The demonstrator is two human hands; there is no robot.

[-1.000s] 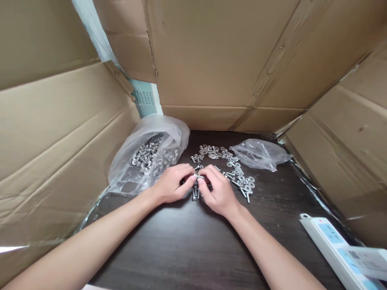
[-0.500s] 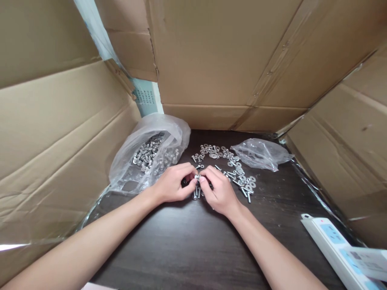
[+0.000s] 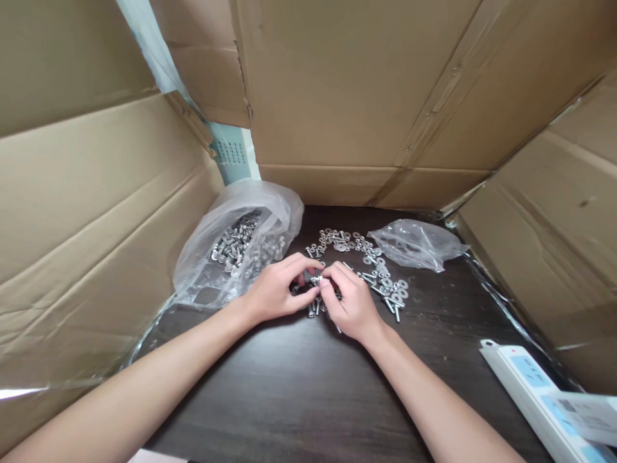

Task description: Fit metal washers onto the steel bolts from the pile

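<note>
My right hand [image 3: 351,299] pinches a small silver bolt [image 3: 316,280] between thumb and fingertips; a washer or nut seems to sit on it, too small to tell. My left hand [image 3: 282,289] faces it from the left, its thumb and index finger spread apart around the bolt's free end. Whether the left fingertips touch the bolt I cannot make out. Beneath both hands, several bolts [image 3: 312,308] lie on the dark table [image 3: 289,386], partly hidden by the fingers. Loose washers [image 3: 398,296] and more bolts are scattered beyond my right hand.
An opened plastic bag [image 3: 284,199] of assembled bolts [image 3: 234,244] lies at the left. A flatter clear bag [image 3: 417,243] rests at the back right. At the front right is a white power strip [image 3: 525,399]. Cardboard walls [image 3: 337,96] enclose the table on three sides.
My left thumb and index finger have parted from the bolt, which they were pinching before. My right hand keeps its pinch in nearly the same place.
</note>
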